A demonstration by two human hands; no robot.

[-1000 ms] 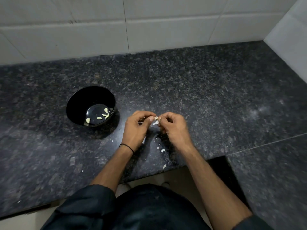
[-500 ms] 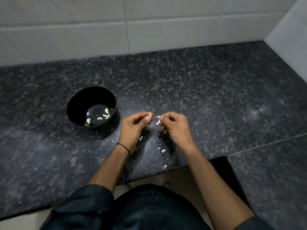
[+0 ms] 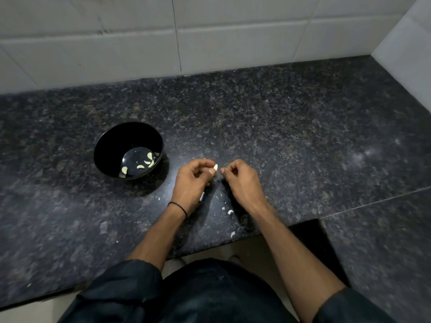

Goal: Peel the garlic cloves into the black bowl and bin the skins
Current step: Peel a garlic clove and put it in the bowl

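Above the worktop (image 3: pixel 279 136), near the black bowl (image 3: pixel 121 138), a garlic clove (image 3: pixel 215 167) is pinched in the left hand (image 3: pixel 193 180). The right hand (image 3: pixel 240 180) is curled, and whether anything is held cannot be told. The clove is judged light, firm and slippery, best pinched across its sides.

Speckled dark granite counter (image 3: pixel 279 127) meets white tiled wall (image 3: pixel 116 43).
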